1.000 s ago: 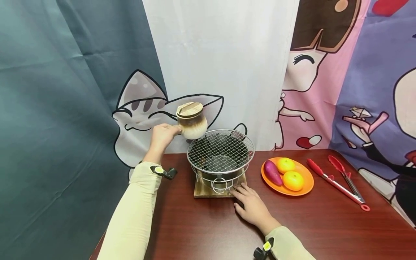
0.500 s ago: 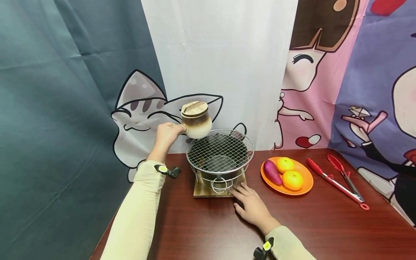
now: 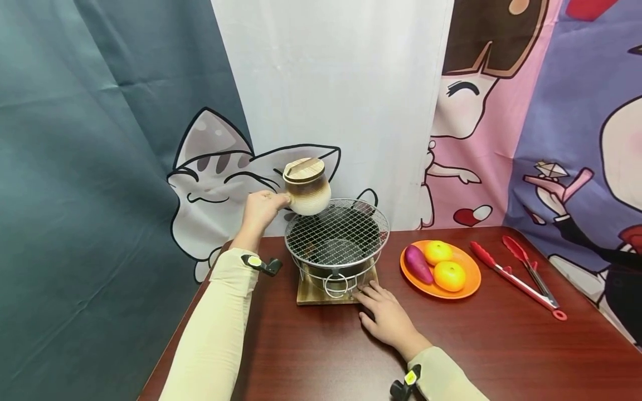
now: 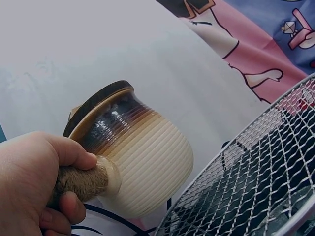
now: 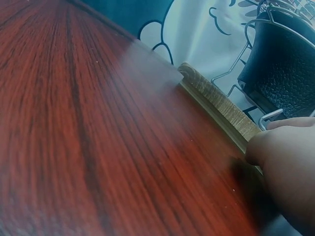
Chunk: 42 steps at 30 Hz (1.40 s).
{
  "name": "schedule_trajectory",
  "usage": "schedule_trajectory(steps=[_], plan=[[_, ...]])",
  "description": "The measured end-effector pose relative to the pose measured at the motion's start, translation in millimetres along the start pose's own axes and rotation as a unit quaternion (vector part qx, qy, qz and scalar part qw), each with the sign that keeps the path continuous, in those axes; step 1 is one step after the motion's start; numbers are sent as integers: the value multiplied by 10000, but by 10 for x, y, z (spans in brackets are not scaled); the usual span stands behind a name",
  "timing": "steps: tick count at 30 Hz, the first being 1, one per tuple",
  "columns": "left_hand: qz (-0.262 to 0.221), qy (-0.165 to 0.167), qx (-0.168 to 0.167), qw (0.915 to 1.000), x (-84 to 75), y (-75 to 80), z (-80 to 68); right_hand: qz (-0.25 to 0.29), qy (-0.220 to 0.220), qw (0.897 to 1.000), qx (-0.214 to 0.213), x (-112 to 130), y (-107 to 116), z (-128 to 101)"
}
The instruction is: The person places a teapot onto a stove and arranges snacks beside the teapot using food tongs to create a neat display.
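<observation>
A small ceramic teapot (image 3: 310,195), cream below and brown above, hangs over the back left of the wire grill mesh (image 3: 338,234). My left hand (image 3: 262,210) grips it by its side handle. In the left wrist view the handle (image 4: 81,183) is wrapped in twine, and the pot (image 4: 152,164) leans. A wooden lid (image 3: 304,169) covers its mouth. The mesh tops a round black stove (image 3: 321,272) in a wire stand on a wooden board (image 3: 313,297). My right hand (image 3: 388,318) rests fingers on the board's front right corner; its fingertips are partly hidden in the right wrist view.
Right of the stove stands an orange plate (image 3: 468,285) with a purple sweet potato (image 3: 417,264) and two mandarins (image 3: 449,276). Red-handled tongs (image 3: 524,287) lie farther right on the brown table (image 3: 311,356). A printed curtain (image 3: 351,100) hangs close behind the stove.
My left hand has carried the teapot a little to the right, farther over the mesh. My right hand stays at the board.
</observation>
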<state>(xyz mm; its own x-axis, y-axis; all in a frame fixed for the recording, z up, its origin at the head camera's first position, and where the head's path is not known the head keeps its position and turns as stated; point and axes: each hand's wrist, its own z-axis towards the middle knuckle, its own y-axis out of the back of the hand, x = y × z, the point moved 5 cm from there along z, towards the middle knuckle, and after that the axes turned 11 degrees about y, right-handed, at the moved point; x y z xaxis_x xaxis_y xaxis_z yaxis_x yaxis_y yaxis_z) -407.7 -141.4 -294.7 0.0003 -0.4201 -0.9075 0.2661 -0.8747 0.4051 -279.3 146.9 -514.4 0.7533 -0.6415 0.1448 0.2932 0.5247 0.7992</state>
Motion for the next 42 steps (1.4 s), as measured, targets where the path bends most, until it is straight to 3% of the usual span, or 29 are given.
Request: schedule_trajectory(steps=[10, 19, 42], plan=[[62, -70, 147, 9998, 93, -82, 8, -3, -62, 9999, 85, -2, -5, -2], [-279, -103, 257, 9992, 116, -162, 6, -29, -3, 10000, 22, -2, 2, -3], [-157, -159, 212, 9995, 190, -226, 8, -49, -17, 10000, 55, -6, -19, -15]])
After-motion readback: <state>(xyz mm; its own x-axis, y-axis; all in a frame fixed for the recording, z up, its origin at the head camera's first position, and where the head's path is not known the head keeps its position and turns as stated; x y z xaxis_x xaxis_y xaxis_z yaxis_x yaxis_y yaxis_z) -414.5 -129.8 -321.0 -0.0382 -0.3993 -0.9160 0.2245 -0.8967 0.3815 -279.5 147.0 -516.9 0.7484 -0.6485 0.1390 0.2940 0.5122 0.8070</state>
